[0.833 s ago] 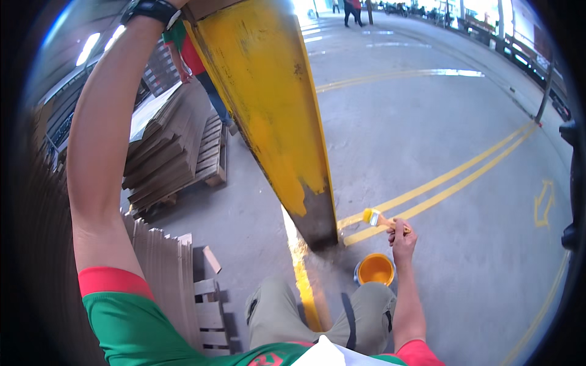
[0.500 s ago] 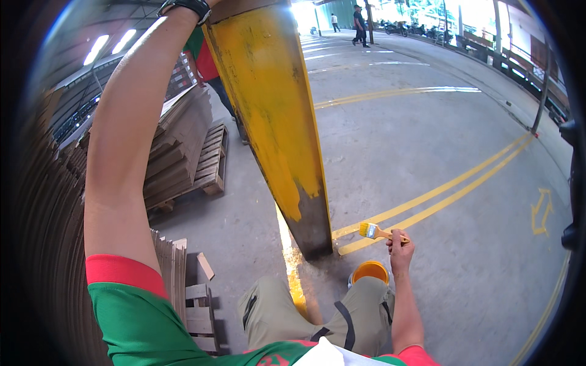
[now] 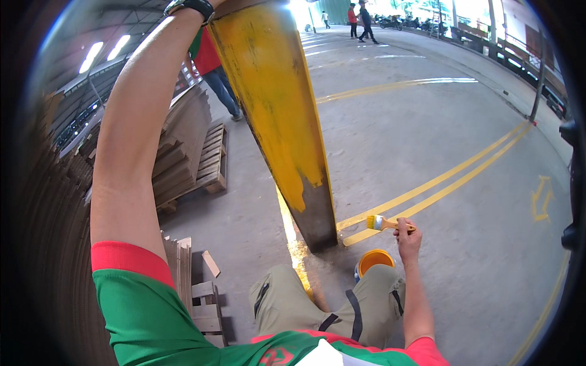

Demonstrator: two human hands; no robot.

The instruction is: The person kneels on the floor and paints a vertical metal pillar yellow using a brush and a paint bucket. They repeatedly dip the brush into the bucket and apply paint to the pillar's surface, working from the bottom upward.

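Observation:
My right hand [image 3: 409, 238] is closed around the wooden handle of a flat paintbrush [image 3: 393, 225]. Yellow paint coats its bristles, which point left toward the column, apart from it. Just below, beside my knee, stands a bucket [image 3: 375, 258] of orange-yellow paint, partly hidden by my leg. A tall column [image 3: 268, 116] rises before me, mostly yellow with dark streaks; its bottom part is bare grey-brown with a ragged paint edge. My left arm reaches up to the column's top, with a dark band at the wrist. Only a sliver of my left hand [image 3: 215, 3] shows there; its fingers are hidden.
Stacked cardboard sheets [image 3: 183, 140] rest on a wooden pallet [image 3: 212, 161] at left, with another pallet [image 3: 206, 308] nearer. A small wood piece [image 3: 211, 263] lies on the floor. Yellow lines [image 3: 436, 180] run right. A person [image 3: 213, 67] stands behind the column; others walk far off.
The view has shifted slightly. My right hand still holds the paintbrush near the column's foot. The person behind the column shows more of their legs, and a red-shirted person appears far off.

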